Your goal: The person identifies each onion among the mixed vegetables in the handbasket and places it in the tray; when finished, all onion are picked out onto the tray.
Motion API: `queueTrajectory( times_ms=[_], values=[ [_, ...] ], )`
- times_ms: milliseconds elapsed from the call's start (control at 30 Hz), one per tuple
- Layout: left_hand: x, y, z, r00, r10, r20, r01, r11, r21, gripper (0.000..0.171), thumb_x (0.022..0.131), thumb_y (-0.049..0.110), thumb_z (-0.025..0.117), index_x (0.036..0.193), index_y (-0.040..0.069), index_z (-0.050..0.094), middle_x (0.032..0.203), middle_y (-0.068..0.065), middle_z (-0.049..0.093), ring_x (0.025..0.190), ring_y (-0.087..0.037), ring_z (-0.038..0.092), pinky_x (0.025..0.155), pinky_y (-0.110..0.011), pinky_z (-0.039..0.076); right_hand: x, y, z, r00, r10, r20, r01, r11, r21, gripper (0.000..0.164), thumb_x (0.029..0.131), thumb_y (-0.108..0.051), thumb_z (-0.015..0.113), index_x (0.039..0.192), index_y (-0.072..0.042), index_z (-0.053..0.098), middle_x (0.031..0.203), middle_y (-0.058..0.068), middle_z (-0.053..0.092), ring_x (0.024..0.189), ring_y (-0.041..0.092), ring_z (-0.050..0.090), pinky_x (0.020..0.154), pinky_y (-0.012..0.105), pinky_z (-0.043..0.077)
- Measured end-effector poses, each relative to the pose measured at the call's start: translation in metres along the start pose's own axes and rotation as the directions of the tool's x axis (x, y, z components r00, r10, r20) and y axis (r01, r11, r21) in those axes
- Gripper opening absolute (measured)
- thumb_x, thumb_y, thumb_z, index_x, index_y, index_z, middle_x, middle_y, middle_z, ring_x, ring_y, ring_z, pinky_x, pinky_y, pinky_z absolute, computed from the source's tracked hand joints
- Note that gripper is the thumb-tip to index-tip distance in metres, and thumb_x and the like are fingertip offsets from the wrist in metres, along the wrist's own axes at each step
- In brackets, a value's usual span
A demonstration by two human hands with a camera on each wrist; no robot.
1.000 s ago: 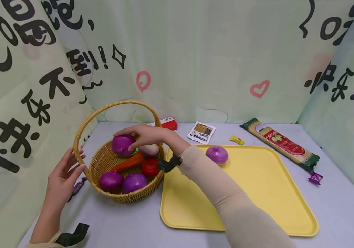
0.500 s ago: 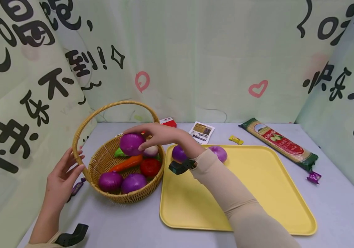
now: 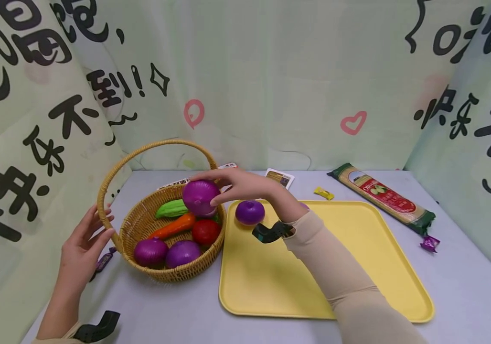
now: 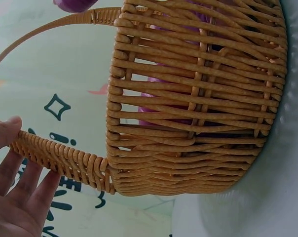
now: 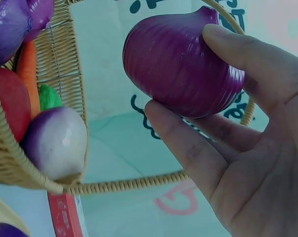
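Note:
My right hand (image 3: 247, 185) holds a purple onion (image 3: 201, 198) above the back right of the wicker basket (image 3: 194, 268), thumb and fingers round its sides, as the right wrist view shows. My left hand (image 3: 83, 246) grips the basket's arched handle (image 4: 70, 160) near its left foot, thumb on one side and fingers on the other. Inside the basket lie two purple onions (image 3: 151, 252), a carrot (image 3: 176, 226), a red tomato (image 3: 206, 232) and a ridged green vegetable (image 3: 171, 209). A purple-and-white turnip (image 5: 57, 143) shows only in the right wrist view.
Right of the basket is a yellow tray (image 3: 314, 282), bearing a purple onion (image 3: 250, 212) and another mostly behind my wrist. Behind it are a white packet (image 3: 280, 177), a yellow candy (image 3: 324, 193) and a long noodle packet (image 3: 380, 197). Purple candies (image 3: 430, 243) lie at both sides.
My right hand has lifted the onion from among the basket's vegetables and carried it rightward. The green vegetable and an onion on the tray have come into sight. My left hand stays on the handle.

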State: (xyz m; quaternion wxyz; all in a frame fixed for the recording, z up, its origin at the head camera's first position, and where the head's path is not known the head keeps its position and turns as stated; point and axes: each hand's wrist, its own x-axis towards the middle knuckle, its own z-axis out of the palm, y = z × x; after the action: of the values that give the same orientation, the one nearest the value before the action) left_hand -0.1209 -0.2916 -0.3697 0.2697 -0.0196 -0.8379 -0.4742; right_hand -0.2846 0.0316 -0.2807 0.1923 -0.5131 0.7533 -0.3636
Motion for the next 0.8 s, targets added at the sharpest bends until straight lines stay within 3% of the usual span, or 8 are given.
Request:
queueTrajectory(
  times_ms=[167,300,500,800],
  values=[
    [0.000,-0.003,0.000,1.000,-0.003,0.000,0.003,1.000,-0.002,0.069,0.089,0.001,0.059,0.147,0.025,0.032,0.134,0.018,0.053,0.112,0.016,0.050,0.084,0.001,0.042,-0.015,0.003,-0.006,0.999,0.026,-0.033,-0.026,1.000,0.013,0.059,0.087,-0.024,0.068,0.140,-0.029,0.044,0.140,-0.004,0.047,0.115,0.011,0.053,0.096,0.030,0.049],
    [0.000,-0.004,0.001,1.000,-0.008,0.000,0.008,1.000,-0.002,0.069,0.089,0.001,0.060,0.147,0.026,0.032,0.133,0.022,0.052,0.112,0.016,0.050,0.084,0.001,0.042,-0.029,0.001,-0.011,0.995,0.084,-0.062,-0.082,0.996,0.035,0.059,0.087,-0.024,0.068,0.140,-0.030,0.044,0.139,-0.003,0.045,0.116,0.015,0.054,0.097,0.033,0.049],
    [0.000,-0.002,0.002,1.000,-0.009,0.002,0.009,1.000,-0.003,0.068,0.089,0.001,0.059,0.147,0.025,0.032,0.130,0.027,0.051,0.111,0.016,0.050,0.083,0.001,0.042,-0.050,0.000,-0.017,0.989,0.107,-0.102,-0.102,0.993,0.060,0.058,0.087,-0.022,0.067,0.141,-0.028,0.044,0.140,-0.002,0.046,0.116,0.017,0.056,0.096,0.034,0.050],
    [0.000,0.000,0.002,1.000,-0.002,-0.015,0.002,1.000,-0.005,0.069,0.088,-0.003,0.059,0.146,0.023,0.034,0.130,0.023,0.053,0.110,0.015,0.051,0.084,0.001,0.042,-0.081,0.003,-0.028,0.966,0.186,-0.178,-0.167,0.979,0.116,0.059,0.086,-0.025,0.068,0.139,-0.033,0.044,0.130,-0.002,0.057,0.114,0.016,0.059,0.093,0.034,0.051]
  ],
)
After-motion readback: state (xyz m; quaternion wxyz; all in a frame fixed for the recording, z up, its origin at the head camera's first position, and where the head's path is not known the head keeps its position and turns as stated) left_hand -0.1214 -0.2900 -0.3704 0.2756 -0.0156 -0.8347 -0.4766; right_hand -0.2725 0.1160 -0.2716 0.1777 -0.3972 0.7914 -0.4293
